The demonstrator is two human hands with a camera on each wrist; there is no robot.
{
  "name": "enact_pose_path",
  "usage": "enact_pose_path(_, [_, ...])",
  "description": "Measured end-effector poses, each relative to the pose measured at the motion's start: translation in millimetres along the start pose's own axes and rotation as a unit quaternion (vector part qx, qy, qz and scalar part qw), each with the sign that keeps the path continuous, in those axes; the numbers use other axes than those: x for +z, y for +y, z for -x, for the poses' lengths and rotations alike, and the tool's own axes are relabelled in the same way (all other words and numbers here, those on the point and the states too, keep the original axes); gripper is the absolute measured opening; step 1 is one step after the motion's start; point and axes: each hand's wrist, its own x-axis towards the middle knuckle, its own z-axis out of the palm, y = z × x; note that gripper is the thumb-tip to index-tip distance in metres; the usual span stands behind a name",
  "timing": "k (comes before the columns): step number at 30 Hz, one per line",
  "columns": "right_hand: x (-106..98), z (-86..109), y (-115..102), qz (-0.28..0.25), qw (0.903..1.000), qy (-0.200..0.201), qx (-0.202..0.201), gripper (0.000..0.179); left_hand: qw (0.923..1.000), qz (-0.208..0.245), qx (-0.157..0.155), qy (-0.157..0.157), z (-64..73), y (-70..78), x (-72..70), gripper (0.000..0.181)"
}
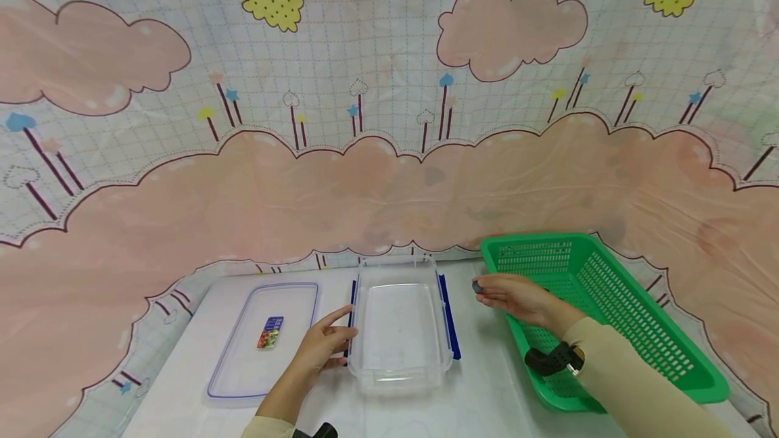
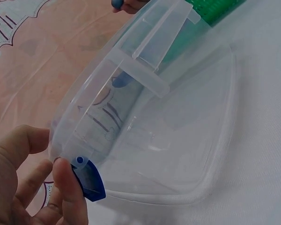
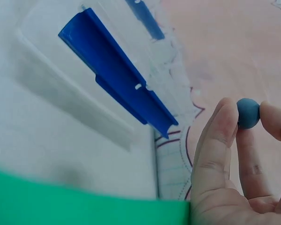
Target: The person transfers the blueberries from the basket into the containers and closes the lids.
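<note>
A clear plastic storage box (image 1: pixel 398 330) stands uncovered on the white table, its blue side latches (image 1: pixel 449 320) hanging down. At its left rim, my left hand (image 1: pixel 322 343) grips the edge, fingers beside a blue latch (image 2: pixel 90 180) in the left wrist view. My right hand (image 1: pixel 517 299) pinches a small blue-grey ball (image 3: pixel 248 113) between its fingertips. That hand is raised to the right of the box, over the near-left rim of a green basket (image 1: pixel 529 384). Part of the basket's inside is hidden by the right forearm.
A clear lid (image 1: pixel 234 377) with a blue-violet edge lies flat left of the box, bearing a small colourful label (image 1: pixel 270 333). The green basket's tall slotted walls stand at the right. A patterned cloth (image 1: pixel 389 201) hangs behind the table.
</note>
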Motion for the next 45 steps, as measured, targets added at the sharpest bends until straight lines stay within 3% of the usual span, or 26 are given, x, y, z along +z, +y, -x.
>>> enact_pose_path(24, [23.3,-20.0,4.8,0.007,0.999,0.032,0.03,0.026,1.0,0.003,0.004,-0.003,-0.3,2.4,-0.6,0.056])
enact_pose_path(32, [28.9,-26.1,12.9,-0.009,0.999,0.02,0.038,0.024,1.0,0.008,-0.003,-0.002,0.8,1.6,-0.4,0.054])
enact_pose_path(45, [49.9,-37.1,18.4,0.012,0.9987,-0.003,0.05,0.032,0.9998,0.002,-0.015,-0.009,1.3,3.8,-2.1,0.054])
